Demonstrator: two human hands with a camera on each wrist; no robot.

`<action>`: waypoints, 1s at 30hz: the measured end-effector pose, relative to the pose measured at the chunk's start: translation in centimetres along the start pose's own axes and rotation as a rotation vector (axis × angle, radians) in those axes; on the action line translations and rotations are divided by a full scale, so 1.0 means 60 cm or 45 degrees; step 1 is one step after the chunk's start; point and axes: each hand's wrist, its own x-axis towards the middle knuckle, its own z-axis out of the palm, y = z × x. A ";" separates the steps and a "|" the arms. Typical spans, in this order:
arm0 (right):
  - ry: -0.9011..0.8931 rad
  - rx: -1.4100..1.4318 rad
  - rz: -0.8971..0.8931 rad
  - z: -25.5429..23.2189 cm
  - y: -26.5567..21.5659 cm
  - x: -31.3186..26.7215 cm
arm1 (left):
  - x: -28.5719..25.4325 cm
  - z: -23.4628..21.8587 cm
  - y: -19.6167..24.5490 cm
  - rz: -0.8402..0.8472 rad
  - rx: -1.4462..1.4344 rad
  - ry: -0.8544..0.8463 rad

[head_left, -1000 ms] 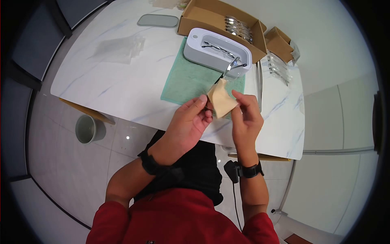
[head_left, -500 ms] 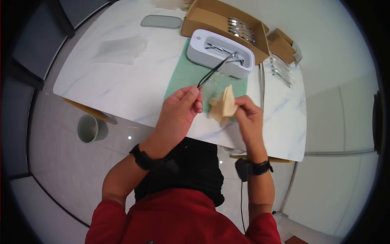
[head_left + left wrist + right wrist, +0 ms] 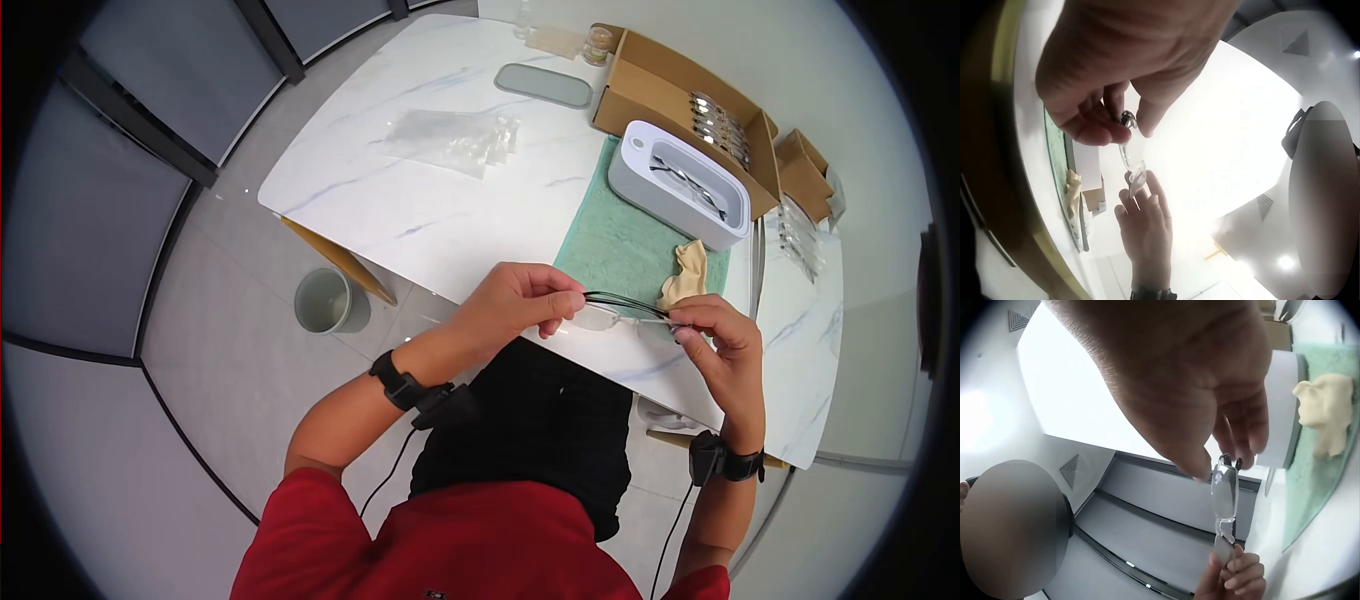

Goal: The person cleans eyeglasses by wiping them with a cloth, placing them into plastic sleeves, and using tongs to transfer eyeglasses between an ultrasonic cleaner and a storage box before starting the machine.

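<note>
A pair of eyeglasses [image 3: 597, 318] with clear lenses and thin dark temples is held up between both hands, above the table's front edge. My left hand [image 3: 525, 300] pinches one end of them between thumb and fingers. At the other end, by the hinge, the thumb and fingertips of my right hand [image 3: 722, 345] grip the frame. The right wrist view shows a lens [image 3: 1225, 494] between the two hands. Just beyond the right hand, a crumpled beige cloth [image 3: 688, 275] lies on the green towel [image 3: 625, 240].
A white oblong cleaner basin [image 3: 640, 195] with eyeglasses inside stands on the towel. Behind it, a cardboard box [image 3: 650, 85] holds several wrapped pairs. Clear plastic bags [image 3: 450, 140] and a grey tray [image 3: 543, 85] lie toward the left; more wrapped pairs [image 3: 800, 240] lie at right. A bin [image 3: 330, 302] stands on the floor.
My right hand has let go of the beige cloth, which now lies on the towel, and has taken the glasses' other end. The glasses have turned from pointing away to lying crosswise between the hands. The head view has shifted.
</note>
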 end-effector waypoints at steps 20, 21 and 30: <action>0.170 0.352 0.207 0.026 0.042 -0.031 | 0.120 -0.177 0.114 0.395 2.463 0.822; 0.167 0.348 0.210 0.026 0.044 -0.034 | 0.123 -0.177 0.114 0.349 2.459 0.808; 0.182 0.362 0.261 0.035 0.057 -0.041 | 0.122 -0.193 0.103 0.244 2.322 0.804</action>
